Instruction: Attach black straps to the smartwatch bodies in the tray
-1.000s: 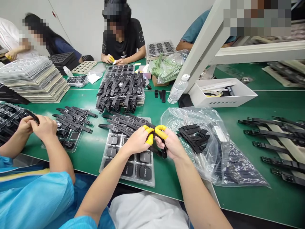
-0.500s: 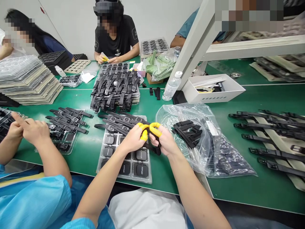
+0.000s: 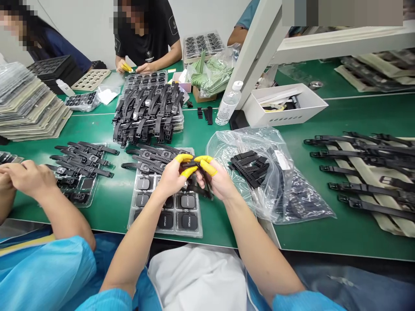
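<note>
Yellow finger cots cover some fingertips of my left hand (image 3: 172, 176) and my right hand (image 3: 218, 178). Between them they pinch a black watch strap (image 3: 201, 190), its lower part hanging under my fingers; whether a watch case is on it is hidden. Just below and left of my hands lies a clear plastic tray (image 3: 198, 228) with black square watch cases (image 3: 187, 201) in its pockets. Several watches with straps (image 3: 145, 163) lie across the tray's far end. To the right, an open clear bag (image 3: 304, 203) holds black straps (image 3: 251, 169).
A water bottle (image 3: 229, 103) and white box (image 3: 285, 114) stand behind the bag, beside a white post (image 3: 256, 52). A watch pile (image 3: 145, 110) is ahead; more straps (image 3: 363, 190) lie right. A co-worker's hands (image 3: 30, 179) are at left; another person (image 3: 147, 39) sits opposite.
My fingers have shifted on the strap, and my left thumb now sits closer to the right fingers. The co-worker's hands at left have moved lower. The whole view has shifted slightly.
</note>
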`<action>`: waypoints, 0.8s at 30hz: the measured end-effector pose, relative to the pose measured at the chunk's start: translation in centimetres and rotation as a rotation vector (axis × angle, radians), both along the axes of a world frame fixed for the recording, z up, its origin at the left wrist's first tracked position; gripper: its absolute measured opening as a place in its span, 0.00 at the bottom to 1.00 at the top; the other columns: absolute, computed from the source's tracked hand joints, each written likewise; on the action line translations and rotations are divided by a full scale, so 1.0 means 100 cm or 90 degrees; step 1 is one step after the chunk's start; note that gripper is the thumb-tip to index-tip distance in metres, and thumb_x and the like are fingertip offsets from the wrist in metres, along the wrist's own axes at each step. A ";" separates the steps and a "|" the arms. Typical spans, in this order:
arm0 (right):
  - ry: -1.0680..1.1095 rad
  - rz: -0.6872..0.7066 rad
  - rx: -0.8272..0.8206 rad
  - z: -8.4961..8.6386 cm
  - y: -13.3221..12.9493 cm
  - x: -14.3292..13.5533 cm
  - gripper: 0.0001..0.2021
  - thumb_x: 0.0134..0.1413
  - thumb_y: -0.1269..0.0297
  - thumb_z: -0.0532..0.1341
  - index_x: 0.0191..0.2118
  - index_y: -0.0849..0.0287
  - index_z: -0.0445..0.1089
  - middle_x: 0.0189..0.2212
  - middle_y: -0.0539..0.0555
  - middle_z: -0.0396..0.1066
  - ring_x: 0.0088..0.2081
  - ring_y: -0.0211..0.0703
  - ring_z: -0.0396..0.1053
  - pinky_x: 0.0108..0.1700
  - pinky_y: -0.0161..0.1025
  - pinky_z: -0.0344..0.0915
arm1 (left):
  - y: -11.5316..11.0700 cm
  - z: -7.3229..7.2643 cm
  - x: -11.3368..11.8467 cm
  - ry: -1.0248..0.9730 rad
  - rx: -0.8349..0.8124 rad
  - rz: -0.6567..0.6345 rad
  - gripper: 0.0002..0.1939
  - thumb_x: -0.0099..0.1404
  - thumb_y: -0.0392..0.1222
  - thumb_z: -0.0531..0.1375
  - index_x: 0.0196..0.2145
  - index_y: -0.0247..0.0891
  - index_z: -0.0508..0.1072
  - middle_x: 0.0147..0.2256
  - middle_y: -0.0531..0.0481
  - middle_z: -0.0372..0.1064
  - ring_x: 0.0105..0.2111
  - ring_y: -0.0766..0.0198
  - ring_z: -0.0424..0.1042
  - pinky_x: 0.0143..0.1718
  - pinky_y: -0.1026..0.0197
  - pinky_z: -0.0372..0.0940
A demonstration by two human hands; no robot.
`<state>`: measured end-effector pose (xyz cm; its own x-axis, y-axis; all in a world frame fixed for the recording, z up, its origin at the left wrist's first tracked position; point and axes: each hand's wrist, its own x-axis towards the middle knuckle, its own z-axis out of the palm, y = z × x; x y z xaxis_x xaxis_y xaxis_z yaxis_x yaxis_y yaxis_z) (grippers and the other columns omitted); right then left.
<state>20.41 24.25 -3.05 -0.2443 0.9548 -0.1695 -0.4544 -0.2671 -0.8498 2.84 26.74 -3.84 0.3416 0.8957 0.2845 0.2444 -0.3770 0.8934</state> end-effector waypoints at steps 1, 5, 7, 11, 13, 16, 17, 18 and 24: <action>0.008 0.024 -0.009 0.000 -0.001 0.000 0.25 0.53 0.40 0.72 0.42 0.54 0.65 0.20 0.41 0.66 0.18 0.34 0.61 0.20 0.31 0.61 | 0.000 0.000 0.001 -0.018 0.011 0.019 0.13 0.71 0.43 0.64 0.51 0.40 0.75 0.47 0.44 0.77 0.46 0.57 0.78 0.48 0.55 0.75; 0.017 0.139 -0.066 0.003 -0.004 0.000 0.26 0.55 0.36 0.69 0.34 0.54 0.62 0.19 0.40 0.57 0.16 0.30 0.51 0.16 0.31 0.56 | 0.002 0.006 0.004 -0.151 0.034 0.106 0.13 0.66 0.50 0.70 0.41 0.39 0.76 0.42 0.45 0.76 0.42 0.59 0.78 0.37 0.61 0.75; -0.018 0.197 -0.079 0.005 -0.004 0.004 0.26 0.56 0.35 0.68 0.34 0.55 0.63 0.19 0.40 0.56 0.16 0.29 0.48 0.15 0.30 0.52 | 0.006 0.011 0.000 -0.258 0.007 0.173 0.18 0.65 0.55 0.71 0.42 0.40 0.74 0.42 0.46 0.77 0.38 0.60 0.79 0.31 0.63 0.73; -0.122 0.238 -0.064 0.004 -0.001 0.011 0.25 0.58 0.37 0.66 0.35 0.56 0.65 0.18 0.39 0.55 0.15 0.28 0.45 0.15 0.29 0.49 | 0.020 0.018 -0.018 -0.426 -0.028 0.343 0.24 0.65 0.59 0.70 0.44 0.42 0.66 0.44 0.46 0.80 0.29 0.64 0.79 0.26 0.65 0.72; -0.140 0.167 -0.025 0.003 0.001 0.012 0.23 0.57 0.40 0.68 0.37 0.56 0.65 0.19 0.39 0.59 0.15 0.28 0.48 0.16 0.29 0.52 | 0.024 0.017 -0.022 -0.427 -0.057 0.367 0.24 0.65 0.58 0.70 0.46 0.42 0.65 0.45 0.45 0.81 0.27 0.64 0.79 0.25 0.65 0.71; -0.109 0.071 0.039 0.003 0.001 0.007 0.22 0.57 0.43 0.69 0.40 0.54 0.63 0.21 0.41 0.66 0.15 0.30 0.55 0.17 0.30 0.54 | 0.020 0.009 -0.015 -0.302 -0.139 0.251 0.20 0.68 0.54 0.68 0.50 0.41 0.70 0.47 0.42 0.81 0.29 0.61 0.81 0.24 0.62 0.73; -0.093 0.064 0.047 0.004 0.000 0.004 0.21 0.58 0.44 0.69 0.40 0.54 0.63 0.21 0.41 0.67 0.15 0.30 0.56 0.17 0.29 0.53 | 0.017 0.006 -0.011 -0.233 -0.143 0.189 0.18 0.69 0.50 0.66 0.52 0.41 0.72 0.49 0.41 0.81 0.32 0.59 0.82 0.27 0.60 0.76; -0.079 0.068 0.046 0.005 -0.001 0.001 0.21 0.58 0.44 0.69 0.40 0.54 0.63 0.21 0.42 0.67 0.15 0.30 0.56 0.17 0.29 0.51 | 0.014 0.003 -0.007 -0.157 -0.121 0.128 0.17 0.71 0.46 0.64 0.55 0.41 0.74 0.51 0.41 0.80 0.37 0.57 0.83 0.32 0.57 0.79; -0.044 0.117 -0.002 0.006 -0.004 -0.004 0.18 0.55 0.50 0.69 0.37 0.56 0.64 0.19 0.42 0.65 0.15 0.29 0.52 0.16 0.29 0.44 | 0.004 -0.001 -0.006 0.144 0.188 -0.042 0.31 0.64 0.25 0.53 0.62 0.41 0.73 0.60 0.43 0.74 0.62 0.55 0.72 0.65 0.49 0.69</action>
<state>20.01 23.84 -2.47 -0.4017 0.8950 -0.1939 -0.3390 -0.3420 -0.8764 2.23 27.16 -3.92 0.4791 0.7606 0.4381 0.3898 -0.6316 0.6702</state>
